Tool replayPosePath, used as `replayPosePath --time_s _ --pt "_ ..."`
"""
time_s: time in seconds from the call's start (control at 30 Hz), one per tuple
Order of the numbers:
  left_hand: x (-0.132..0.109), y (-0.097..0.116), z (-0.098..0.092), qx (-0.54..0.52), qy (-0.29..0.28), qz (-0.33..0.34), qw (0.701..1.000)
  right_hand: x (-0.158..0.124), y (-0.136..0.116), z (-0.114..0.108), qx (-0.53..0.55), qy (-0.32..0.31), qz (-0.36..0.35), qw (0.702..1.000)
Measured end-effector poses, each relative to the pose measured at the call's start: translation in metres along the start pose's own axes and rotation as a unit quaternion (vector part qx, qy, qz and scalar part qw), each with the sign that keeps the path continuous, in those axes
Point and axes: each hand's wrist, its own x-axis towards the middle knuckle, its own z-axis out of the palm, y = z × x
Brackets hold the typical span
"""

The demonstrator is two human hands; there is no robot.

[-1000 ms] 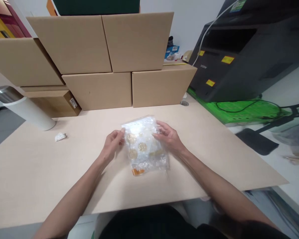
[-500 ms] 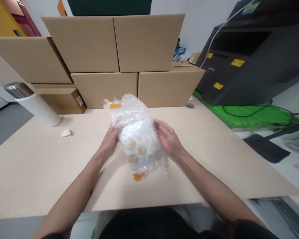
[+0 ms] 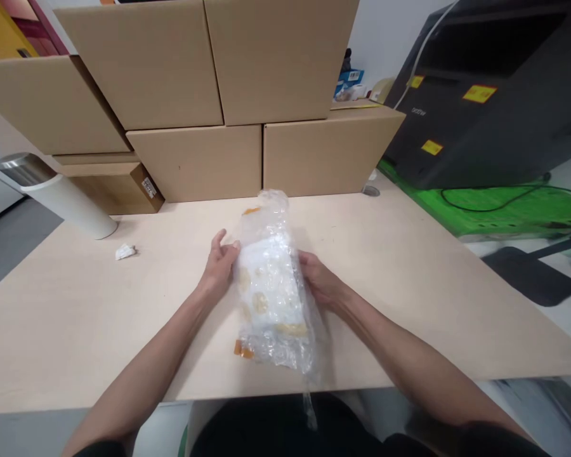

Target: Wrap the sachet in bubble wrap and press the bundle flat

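Observation:
A flat white package in clear bubble wrap (image 3: pixel 271 292) is held up between my two hands over the table. Round beige prints show through the plastic, and bits of orange tape stick to its upper and lower left corners. My left hand (image 3: pixel 220 263) is at its left edge, the thumb against the wrap and one finger sticking outward. On the opposite edge my right hand (image 3: pixel 321 279) grips the package, its fingertips partly hidden behind it. A loose strip of plastic dangles from the lower right corner.
Cardboard boxes (image 3: pixel 195 165) are stacked along the back of the wooden table (image 3: pixel 99 330). A white bottle with a steel cap (image 3: pixel 71 203) stands at left, near a crumpled white scrap (image 3: pixel 125 252). To the right are a dark printer (image 3: pixel 480 127) and a green surface (image 3: pixel 504 203).
The package has turned more upright, and its lower end has come nearer to me. One finger of my left hand has lifted off outward. The view has tipped down slightly.

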Motion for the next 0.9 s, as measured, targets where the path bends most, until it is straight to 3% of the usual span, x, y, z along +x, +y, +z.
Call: replayPosePath --time_s 0.07,0.17,0.23,0.33,0.4,0.53,0.67,0.77,0.83,0.9 --pt "-0.013 0.005 0.004 0.126 0.013 0.077 0.989 -0.001 -0.002 0.001 0.035 0.035 0.015 0.999" --pt "-0.044 0.015 0.014 0.273 -0.103 0.209 0.933 -0.004 -0.007 0.005 0.020 0.070 -0.007 0.997" --pt "-0.064 0.018 0.022 0.339 -0.174 0.238 0.893 -0.008 -0.010 0.008 -0.013 0.066 -0.049 0.996" --pt "-0.085 0.017 0.032 0.409 -0.194 0.280 0.847 -0.014 -0.012 0.011 -0.042 0.033 -0.104 0.993" --pt "-0.092 0.020 0.033 0.421 -0.207 0.285 0.836 -0.016 -0.011 0.012 -0.055 0.015 -0.114 0.992" --pt "-0.091 0.039 0.020 0.364 -0.212 0.250 0.872 -0.013 -0.012 0.008 -0.028 0.045 -0.102 0.993" --pt "-0.065 0.043 -0.012 0.260 -0.081 0.235 0.933 -0.004 -0.020 -0.008 0.037 0.124 -0.079 0.988" --pt "-0.040 0.024 -0.042 0.172 -0.013 0.116 0.978 0.007 -0.026 -0.031 0.057 0.164 -0.057 0.983" --pt "-0.032 0.009 -0.056 0.188 0.013 0.062 0.980 0.016 -0.026 -0.051 0.049 0.181 -0.039 0.981" --pt "-0.035 0.000 -0.060 0.271 0.026 0.082 0.959 0.024 -0.023 -0.070 0.037 0.190 -0.014 0.981"
